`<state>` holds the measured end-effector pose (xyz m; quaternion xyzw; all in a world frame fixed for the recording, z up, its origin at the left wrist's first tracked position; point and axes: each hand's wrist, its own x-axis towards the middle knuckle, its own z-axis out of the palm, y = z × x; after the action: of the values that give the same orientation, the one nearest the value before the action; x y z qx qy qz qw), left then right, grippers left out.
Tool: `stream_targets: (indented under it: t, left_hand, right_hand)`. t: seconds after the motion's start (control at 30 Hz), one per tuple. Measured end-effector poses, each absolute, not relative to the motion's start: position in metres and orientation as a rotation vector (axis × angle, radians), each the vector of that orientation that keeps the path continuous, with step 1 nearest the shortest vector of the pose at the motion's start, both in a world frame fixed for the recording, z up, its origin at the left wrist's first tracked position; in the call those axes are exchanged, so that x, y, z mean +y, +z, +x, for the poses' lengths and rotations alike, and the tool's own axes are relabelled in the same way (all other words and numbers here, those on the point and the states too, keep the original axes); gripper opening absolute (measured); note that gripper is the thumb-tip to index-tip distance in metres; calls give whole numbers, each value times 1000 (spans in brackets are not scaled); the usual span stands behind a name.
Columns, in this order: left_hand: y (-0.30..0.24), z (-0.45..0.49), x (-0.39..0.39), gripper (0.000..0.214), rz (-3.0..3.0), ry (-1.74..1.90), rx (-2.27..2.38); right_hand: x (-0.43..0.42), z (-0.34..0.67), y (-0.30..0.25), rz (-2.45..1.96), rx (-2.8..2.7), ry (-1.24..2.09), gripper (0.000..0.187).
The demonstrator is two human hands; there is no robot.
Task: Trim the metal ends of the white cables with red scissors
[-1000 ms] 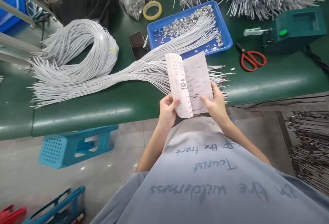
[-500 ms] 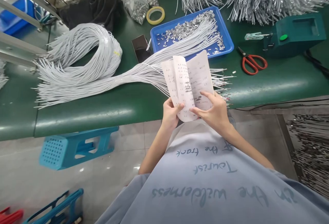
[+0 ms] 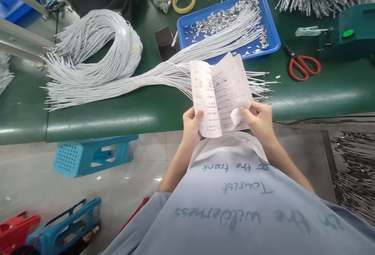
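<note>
Left hand (image 3: 192, 125) holds an open, curled, handwritten notebook (image 3: 205, 98).

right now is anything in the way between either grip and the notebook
Nothing visible: the left grip holds the notebook at lower left, the right grip a curled page at lower right; the white wires lie beyond, not between.

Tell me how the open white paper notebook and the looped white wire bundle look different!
The open white paper notebook is held in both bare hands, but the looped white wire bundle lies on the green table. The notebook has thin pages with writing; the bundle has many long strands. The bundle looks bigger than the notebook. Both are whitish.
</note>
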<state>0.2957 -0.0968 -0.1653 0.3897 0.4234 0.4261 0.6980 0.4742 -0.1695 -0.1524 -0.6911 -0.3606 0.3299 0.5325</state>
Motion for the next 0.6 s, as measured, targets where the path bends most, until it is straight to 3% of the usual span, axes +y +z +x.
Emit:
stream_targets:
  t: [0.2, 0.37, 0.6]
  left_hand:
    - [-162, 279, -92, 32, 958, 1040, 1049]
    - [-169, 275, -87, 32, 987, 1038, 1111]
    - [-172, 272, -87, 32, 996, 1011, 1101]
  right_hand:
    - [-181, 512, -159, -1698, -598, 643, 29]
    - [-180, 524, -160, -1640, -522, 790, 9]
    - [-179, 525, -158, -1655, -569, 790, 19]
